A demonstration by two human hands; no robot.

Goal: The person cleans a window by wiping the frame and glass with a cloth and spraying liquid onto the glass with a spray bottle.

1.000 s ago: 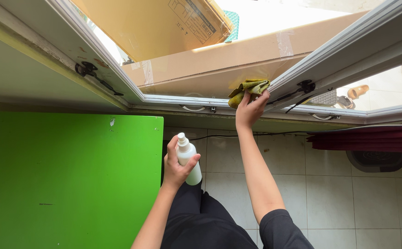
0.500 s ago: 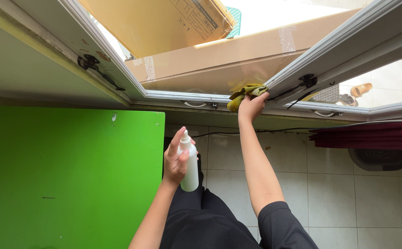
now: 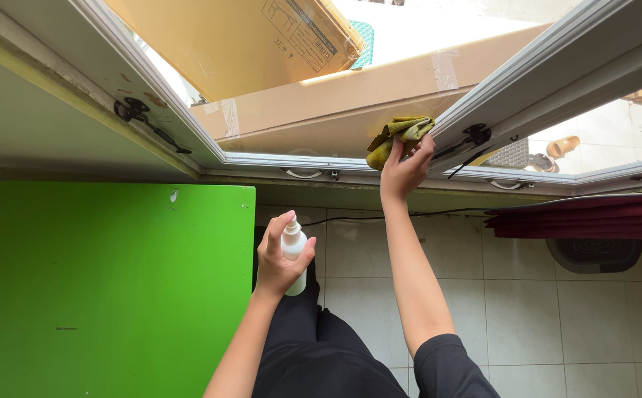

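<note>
Right hand point(image 3: 403, 171) raised to window frame point(image 3: 527, 66), grip pinching bunched yellow-green cloth point(image 3: 396, 136) against glass, just beside frame's lower corner. Cloth lies above and slightly left of hand; long axis slants up toward frame. Left hand point(image 3: 278, 259) well below frame, beside green table point(image 3: 107, 287), grip wrapped round white spray bottle point(image 3: 294, 249), nozzle up. Right hand nearer frame. Versus a second ago: cloth sits slightly higher along frame; bottle now more upright, hand closer round it.

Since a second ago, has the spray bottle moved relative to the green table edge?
Yes. The spray bottle in the left hand has swung closer to the green table edge.
</note>
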